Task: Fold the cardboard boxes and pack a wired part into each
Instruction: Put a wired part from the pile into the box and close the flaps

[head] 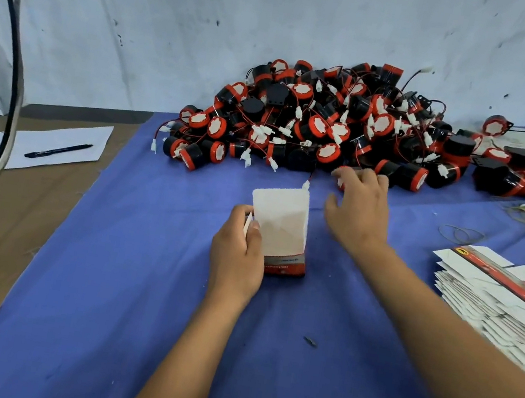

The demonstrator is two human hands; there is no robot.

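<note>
Fingers [247, 222] of the left hand [237, 257] grasp the box [278, 229] (flap up, contents hidden); right hand [358, 208] released.

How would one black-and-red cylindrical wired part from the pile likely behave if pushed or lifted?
A black-and-red cylindrical wired part would probably roll when pushed, since its body is round. Its thin red wire with the white connector looks floppy and would likely trail. In the pile the wires cross, so lifting one may drag its neighbours.

Both bare forearms stretch forward. The left hand [237, 257] curls its fingers in a grip; the right hand [361, 212] reaches ahead, fingers spread and relaxed.
</note>
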